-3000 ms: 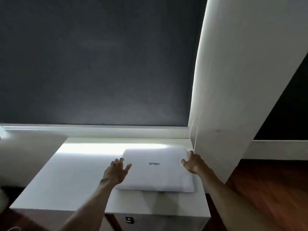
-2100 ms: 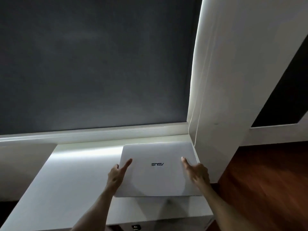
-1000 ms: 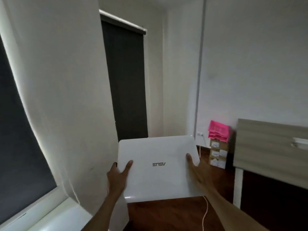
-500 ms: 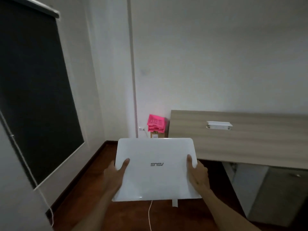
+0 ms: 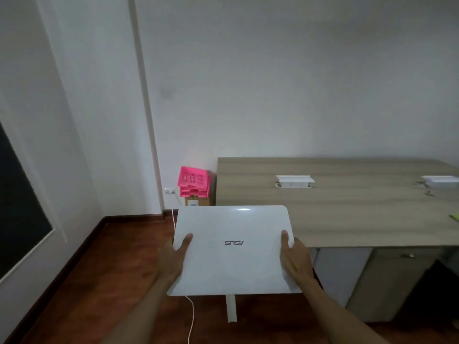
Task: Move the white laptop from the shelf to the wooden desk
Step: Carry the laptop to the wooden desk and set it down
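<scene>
Wooden surface (image 5: 347, 214) waits at 2 o'clock — both hands, left hand (image 5: 173, 256) and right hand (image 5: 295, 256), clasp the white laptop (image 5: 233, 252), carried midway and not yet set down.

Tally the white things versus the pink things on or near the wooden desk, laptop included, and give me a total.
White: 3, the white laptop held by the left hand and right hand, plus two white cable boxes on the wooden desk
Pink: 1 stack of pink trays beside the desk
Total: 4

You hold the closed white laptop (image 5: 233, 249) flat, lid up, in the air beside the wooden desk's (image 5: 347, 209) near-left corner.
</scene>
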